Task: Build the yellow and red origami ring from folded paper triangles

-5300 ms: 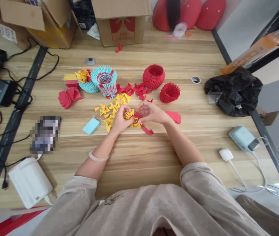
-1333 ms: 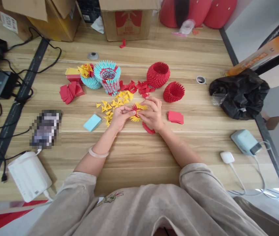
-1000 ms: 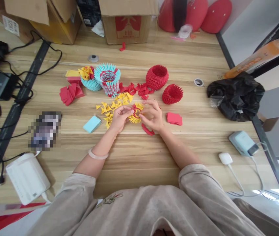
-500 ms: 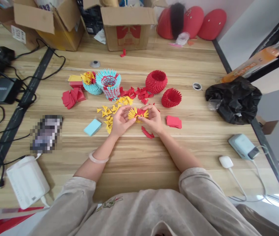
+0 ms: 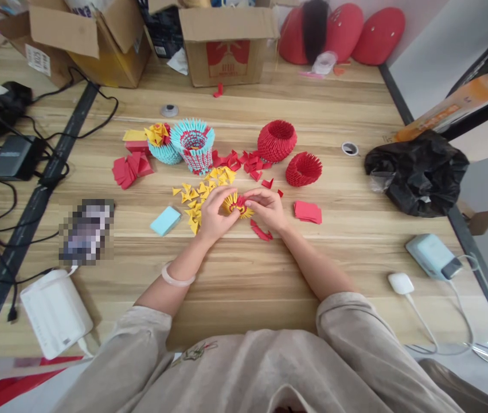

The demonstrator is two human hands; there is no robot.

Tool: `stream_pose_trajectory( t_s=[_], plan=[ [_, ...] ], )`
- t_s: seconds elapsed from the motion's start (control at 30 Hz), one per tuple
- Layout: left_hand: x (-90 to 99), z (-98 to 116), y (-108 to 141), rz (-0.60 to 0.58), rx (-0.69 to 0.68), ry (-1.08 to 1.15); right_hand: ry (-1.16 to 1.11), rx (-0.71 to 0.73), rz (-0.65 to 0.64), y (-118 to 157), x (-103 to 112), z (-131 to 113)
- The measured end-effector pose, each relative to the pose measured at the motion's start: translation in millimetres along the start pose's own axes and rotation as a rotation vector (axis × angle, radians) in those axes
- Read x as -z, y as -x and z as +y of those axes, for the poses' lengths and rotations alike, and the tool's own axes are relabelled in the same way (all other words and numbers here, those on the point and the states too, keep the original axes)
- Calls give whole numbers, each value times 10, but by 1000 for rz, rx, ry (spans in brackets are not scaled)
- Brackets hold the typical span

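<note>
A small ring of folded yellow and red paper pieces (image 5: 235, 203) is held between my hands above the table. My left hand (image 5: 218, 215) grips its left side, thumb at the front and fingers curled behind. On its right edge, the fingertips of my right hand (image 5: 266, 207) are pinched at the red part; whether a loose piece is between them I cannot tell. Folded yellow paper triangles (image 5: 192, 196) lie scattered left of my left hand. Beyond and right of my hands are folded red pieces (image 5: 252, 163) and a small red paper bowl (image 5: 304, 170).
A larger red paper bowl (image 5: 277, 141) and a blue-and-red paper vase (image 5: 192, 146) stand farther back. Blue paper slips (image 5: 165, 221) and red slips (image 5: 308, 212) flank my hands. Cardboard boxes (image 5: 229, 49) line the back; a black plastic bag (image 5: 418, 175) lies right, a power bank (image 5: 57, 314) left.
The paper ring has turned and tilted a little in my hands. My right hand has shifted from holding its side to a pinch at its upper right edge. The view has shifted slightly.
</note>
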State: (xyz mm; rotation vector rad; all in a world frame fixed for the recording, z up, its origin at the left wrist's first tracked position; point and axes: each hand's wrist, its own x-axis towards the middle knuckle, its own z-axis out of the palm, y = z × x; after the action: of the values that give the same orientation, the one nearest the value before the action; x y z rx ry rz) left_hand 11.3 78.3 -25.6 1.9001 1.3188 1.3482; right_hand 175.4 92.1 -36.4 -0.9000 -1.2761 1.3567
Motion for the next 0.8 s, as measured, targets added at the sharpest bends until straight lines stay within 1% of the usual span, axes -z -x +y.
stream_pose_trajectory(
  t_s=[0.23, 0.33, 0.43, 0.5, 0.57, 0.63, 0.7, 0.73, 0.8],
  plan=[
    [-13, -6, 11, -10, 43, 34, -60, -83, 34, -11, -43, -10],
    [-17, -5, 15, -17, 53, 54, -60, -80, 27, -10, -40, -12],
    [-41, -17, 27, -39, 92, 92, -52, -67, 15, -25, 13, -24],
    [-63, -26, 43, -102, 138, 151, -63, -58, 31, -50, 86, -32],
    [-84, -26, 61, -228, 166, 212, -48, -30, 82, -87, 177, -31],
    [-98, -15, 78, -360, 169, 231, 53, 13, 138, -138, 259, -19],
    [-103, 3, 88, -434, 167, 201, 245, 59, 165, -210, 297, -8],
    [-102, 12, 90, -455, 168, 184, 358, 84, 159, -258, 291, -9],
    [-94, 26, 87, -493, 180, 158, 594, 141, 106, -377, 228, -28]
  ],
)
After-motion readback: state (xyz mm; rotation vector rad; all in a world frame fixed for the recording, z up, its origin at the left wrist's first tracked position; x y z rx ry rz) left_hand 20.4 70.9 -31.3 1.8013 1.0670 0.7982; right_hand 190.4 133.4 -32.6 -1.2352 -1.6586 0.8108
